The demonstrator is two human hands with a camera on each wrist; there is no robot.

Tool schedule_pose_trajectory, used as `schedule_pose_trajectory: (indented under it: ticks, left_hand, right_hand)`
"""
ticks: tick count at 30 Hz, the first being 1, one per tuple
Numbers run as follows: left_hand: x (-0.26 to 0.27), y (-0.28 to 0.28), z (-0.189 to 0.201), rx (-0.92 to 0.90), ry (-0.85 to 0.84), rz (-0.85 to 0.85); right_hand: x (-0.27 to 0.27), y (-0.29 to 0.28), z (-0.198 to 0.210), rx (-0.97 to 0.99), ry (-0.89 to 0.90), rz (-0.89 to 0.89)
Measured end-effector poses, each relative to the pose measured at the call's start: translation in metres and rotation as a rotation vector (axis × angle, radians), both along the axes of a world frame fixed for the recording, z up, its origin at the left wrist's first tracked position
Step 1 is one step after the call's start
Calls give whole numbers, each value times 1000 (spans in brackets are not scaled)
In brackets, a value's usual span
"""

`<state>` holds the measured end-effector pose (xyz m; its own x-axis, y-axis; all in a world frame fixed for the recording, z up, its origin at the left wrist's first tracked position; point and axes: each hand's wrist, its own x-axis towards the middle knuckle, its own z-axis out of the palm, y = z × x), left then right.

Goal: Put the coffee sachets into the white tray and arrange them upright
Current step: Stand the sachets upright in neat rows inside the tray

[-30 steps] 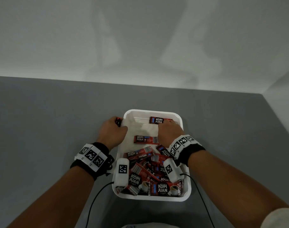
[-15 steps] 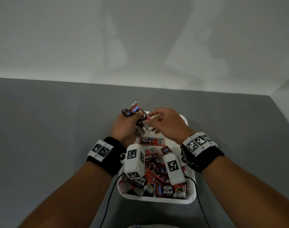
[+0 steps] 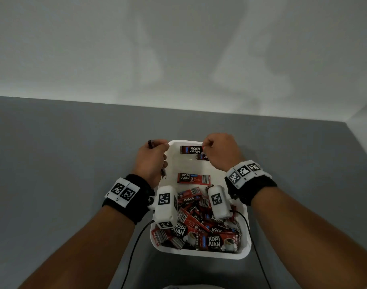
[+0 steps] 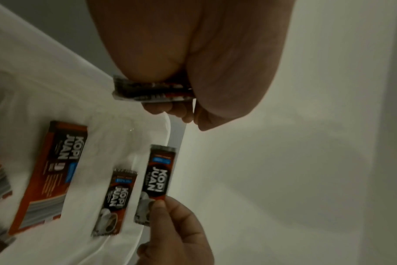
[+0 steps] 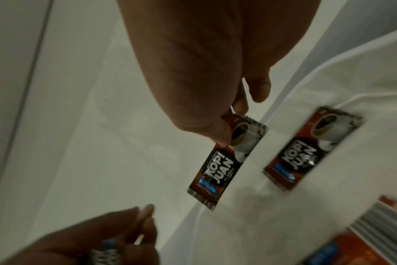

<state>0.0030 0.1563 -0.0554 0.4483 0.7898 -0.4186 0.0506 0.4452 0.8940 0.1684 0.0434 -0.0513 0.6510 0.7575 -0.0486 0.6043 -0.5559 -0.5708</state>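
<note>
The white tray sits on the grey table, with several red and black coffee sachets heaped at its near end. My left hand grips a small bundle of sachets over the tray's far left corner. My right hand pinches one sachet by its end, on its long edge at the far wall. A second sachet lies just in front of it. Another sachet lies flat mid-tray.
The grey table extends to both sides of the tray. A white wall stands close behind and a side wall at the right. Black cables run from the wrist cameras past the tray's near corners.
Half a second ago both hands met above the tray around the bundle. They have since parted: the right hand carried one sachet down to the far wall, the left moved to the far left corner.
</note>
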Motion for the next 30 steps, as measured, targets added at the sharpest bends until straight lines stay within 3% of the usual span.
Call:
schedule_pose_trajectory:
  ticks: [8,15,21,27,30]
  left_hand:
    - [-11,6,-6,41,79,-8]
    - [-13,3,-12,52,133,-57]
    - [-14,2,-13,41,154,-90]
    - [-12,-2,-10,133,204,-146]
    - [-9,-5,-9,166,254,-180]
  right_hand:
    - [-12,28,-44,-122,-147,42]
    - [-13,29,-46,-217,-241,22]
    - [-13,15,-43,-200,-208,30]
    - [-26,-9,-50,-322,-135,362]
    - [-32,-11,-60,-405,-178,411]
